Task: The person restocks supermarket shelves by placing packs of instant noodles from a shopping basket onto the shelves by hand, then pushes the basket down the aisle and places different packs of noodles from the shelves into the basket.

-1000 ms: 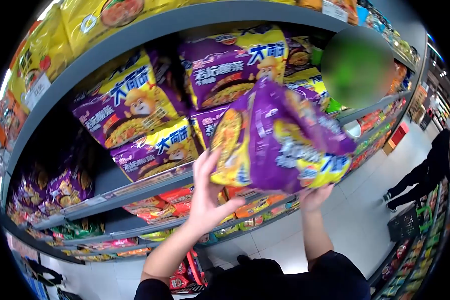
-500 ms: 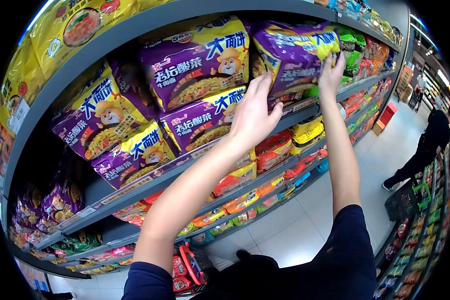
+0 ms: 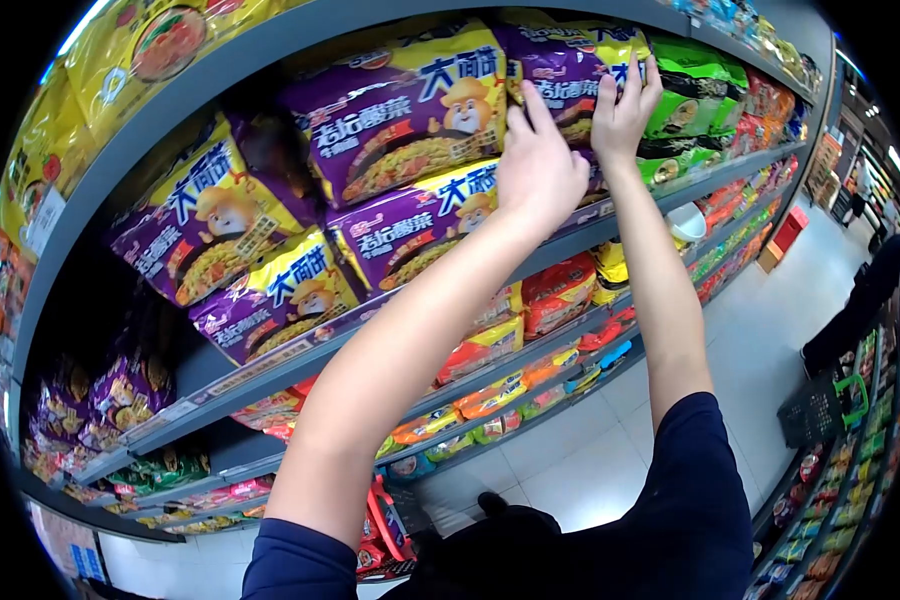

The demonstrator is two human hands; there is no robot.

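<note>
A purple and yellow noodle multipack [image 3: 560,68] stands on the shelf, atop another pack and right of a similar noodle pack [image 3: 410,110]. My right hand [image 3: 625,115] lies against its front right side, fingers stretched and apart. Beside its lower left corner is my left hand [image 3: 542,165], fingers pointing up at the gap between the two packs and thumb held away. Neither hand is wrapped round a pack. Parts of the lower packs are hidden behind my left hand and forearm.
Green noodle packs [image 3: 695,90] sit to the right. Below runs the shelf edge [image 3: 370,305], with more packs on lower shelves. A red-handled basket [image 3: 390,520] is near my body. Across the aisle, a person [image 3: 860,305] stands by a dark basket with a green handle [image 3: 815,412].
The noodle multipack that was tilted between my hands now sits back on the shelf, upright. My right hand has shifted left along its front; my left hand has moved up and right.
</note>
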